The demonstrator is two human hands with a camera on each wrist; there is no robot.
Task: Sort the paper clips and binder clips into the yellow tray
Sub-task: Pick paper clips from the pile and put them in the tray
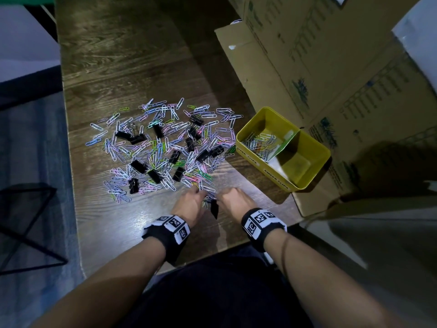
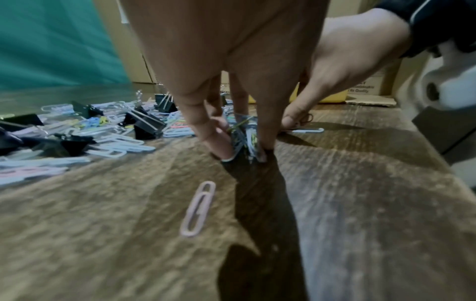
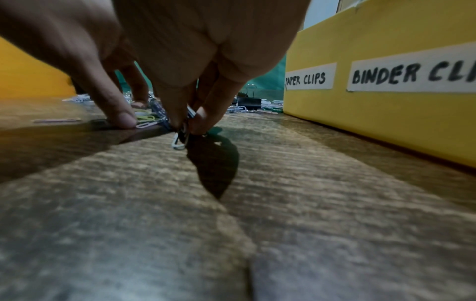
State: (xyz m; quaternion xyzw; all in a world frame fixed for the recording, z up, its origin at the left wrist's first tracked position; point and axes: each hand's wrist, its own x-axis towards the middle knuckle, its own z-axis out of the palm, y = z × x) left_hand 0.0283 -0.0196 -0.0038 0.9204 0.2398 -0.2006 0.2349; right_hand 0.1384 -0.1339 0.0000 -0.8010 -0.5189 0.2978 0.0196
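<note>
A spread pile of coloured paper clips (image 1: 163, 129) mixed with black binder clips (image 1: 138, 166) lies on the wooden table (image 1: 132, 67). At its near edge my left hand (image 1: 201, 197) and right hand (image 1: 220, 197) meet, fingertips down on the wood. The left hand (image 2: 242, 152) pinches a bundle of paper clips (image 2: 244, 138). The right hand (image 3: 189, 128) pinches paper clips (image 3: 179, 140) beside it. The yellow tray (image 1: 281, 119) stands to the right, labelled PAPER CLIPS and BINDER CLIPS (image 3: 386, 126). Its far compartment holds several paper clips (image 1: 260, 143).
Large cardboard boxes (image 1: 331, 67) stand right behind and beside the tray. One pink paper clip (image 2: 198, 209) lies alone on the wood near my left wrist. A black wire frame (image 1: 28, 221) sits on the floor to the left, past the table edge.
</note>
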